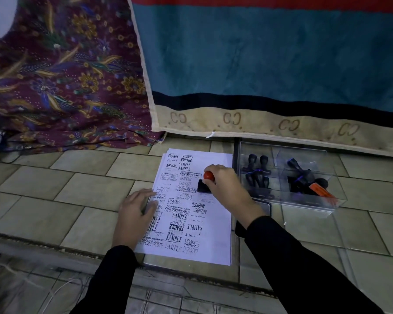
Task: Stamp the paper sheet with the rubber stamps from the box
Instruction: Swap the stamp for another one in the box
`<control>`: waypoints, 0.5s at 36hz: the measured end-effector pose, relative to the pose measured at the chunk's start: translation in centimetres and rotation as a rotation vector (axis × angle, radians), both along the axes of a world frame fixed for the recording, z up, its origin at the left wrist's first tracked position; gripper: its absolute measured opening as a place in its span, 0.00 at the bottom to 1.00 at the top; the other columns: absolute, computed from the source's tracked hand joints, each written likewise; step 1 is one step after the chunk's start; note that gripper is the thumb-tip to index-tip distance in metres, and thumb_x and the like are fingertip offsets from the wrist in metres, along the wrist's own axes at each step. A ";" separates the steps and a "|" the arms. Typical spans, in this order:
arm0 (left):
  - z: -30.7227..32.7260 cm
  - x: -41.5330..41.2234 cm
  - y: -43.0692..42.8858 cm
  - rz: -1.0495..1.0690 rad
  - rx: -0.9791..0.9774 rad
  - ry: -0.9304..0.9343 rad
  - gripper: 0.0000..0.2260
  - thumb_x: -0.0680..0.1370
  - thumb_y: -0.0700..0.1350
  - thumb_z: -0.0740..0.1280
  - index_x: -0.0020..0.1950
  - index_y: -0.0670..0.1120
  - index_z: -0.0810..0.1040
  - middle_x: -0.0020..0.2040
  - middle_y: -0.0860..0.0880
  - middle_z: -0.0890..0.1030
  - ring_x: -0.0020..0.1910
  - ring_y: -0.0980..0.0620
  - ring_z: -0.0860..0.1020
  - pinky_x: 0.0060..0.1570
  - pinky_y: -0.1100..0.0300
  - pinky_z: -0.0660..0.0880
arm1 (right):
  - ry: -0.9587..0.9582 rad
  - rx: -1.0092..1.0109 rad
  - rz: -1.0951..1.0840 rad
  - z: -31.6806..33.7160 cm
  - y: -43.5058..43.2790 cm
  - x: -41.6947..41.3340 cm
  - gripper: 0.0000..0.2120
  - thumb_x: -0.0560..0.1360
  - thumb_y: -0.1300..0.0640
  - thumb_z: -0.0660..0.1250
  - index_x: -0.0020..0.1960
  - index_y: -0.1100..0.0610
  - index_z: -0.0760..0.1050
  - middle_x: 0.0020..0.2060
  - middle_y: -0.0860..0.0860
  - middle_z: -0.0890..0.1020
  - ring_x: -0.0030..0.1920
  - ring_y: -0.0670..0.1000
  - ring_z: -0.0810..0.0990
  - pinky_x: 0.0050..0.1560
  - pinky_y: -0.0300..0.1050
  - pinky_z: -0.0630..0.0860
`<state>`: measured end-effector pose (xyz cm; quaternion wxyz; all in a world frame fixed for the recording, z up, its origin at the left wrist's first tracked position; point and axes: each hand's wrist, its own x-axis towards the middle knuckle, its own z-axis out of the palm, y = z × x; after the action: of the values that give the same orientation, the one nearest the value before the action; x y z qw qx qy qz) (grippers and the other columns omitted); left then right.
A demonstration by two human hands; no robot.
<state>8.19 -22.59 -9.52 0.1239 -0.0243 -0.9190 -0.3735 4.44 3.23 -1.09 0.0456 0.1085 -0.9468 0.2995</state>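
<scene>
A white paper sheet [216, 225] lies on the tiled floor, covered with many black stamp prints such as SAMPLE, FRAGILE and AMENDED. My right hand [227, 186] grips a rubber stamp with a red knob [208, 176]; its black base sits on the sheet's upper right part. My left hand [136, 209] rests flat with straight fingers on the sheet's left edge. To the right of the sheet stands a clear plastic box [288, 202] holding several black-handled stamps [258, 175] and one with an orange label [320, 190].
A teal blanket with a beige border [259, 123] hangs just behind the sheet and box. Patterned maroon cloth [61, 87] lies at the back left. A dark flat object [262, 206] sits under my right wrist. White cables [55, 291] run along the floor near me.
</scene>
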 end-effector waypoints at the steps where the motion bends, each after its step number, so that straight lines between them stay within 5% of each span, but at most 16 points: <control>1: 0.0 0.0 0.0 0.001 0.003 0.000 0.14 0.76 0.53 0.64 0.57 0.49 0.81 0.59 0.55 0.79 0.61 0.51 0.75 0.65 0.44 0.70 | 0.000 0.000 -0.001 0.0 0.0 0.0 0.13 0.76 0.56 0.66 0.58 0.59 0.75 0.52 0.56 0.80 0.51 0.55 0.77 0.51 0.49 0.76; 8: 0.2 0.0 0.2 -0.006 -0.010 0.003 0.18 0.76 0.57 0.61 0.57 0.48 0.81 0.59 0.54 0.79 0.61 0.51 0.75 0.65 0.47 0.71 | 0.017 -0.006 -0.023 -0.3 -0.2 0.2 0.11 0.76 0.57 0.66 0.57 0.60 0.76 0.50 0.56 0.80 0.49 0.54 0.77 0.48 0.45 0.74; 12: 0.1 0.1 0.2 -0.009 -0.028 0.010 0.18 0.76 0.56 0.61 0.58 0.47 0.81 0.60 0.52 0.80 0.62 0.51 0.75 0.65 0.47 0.71 | 0.055 0.067 -0.029 -0.7 -0.2 0.7 0.07 0.77 0.57 0.63 0.52 0.59 0.76 0.45 0.54 0.81 0.47 0.53 0.76 0.38 0.41 0.60; 18: 0.1 0.1 0.4 -0.008 -0.042 0.033 0.14 0.76 0.50 0.65 0.57 0.45 0.81 0.59 0.50 0.81 0.61 0.48 0.76 0.64 0.47 0.71 | 0.063 0.083 -0.055 -0.3 -0.4 0.4 0.06 0.77 0.57 0.63 0.48 0.60 0.75 0.41 0.57 0.81 0.43 0.56 0.75 0.37 0.43 0.61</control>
<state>8.32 -22.23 -9.42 0.1368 -0.0367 -0.9243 -0.3544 4.82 2.84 -1.42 0.0789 0.0934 -0.9592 0.2551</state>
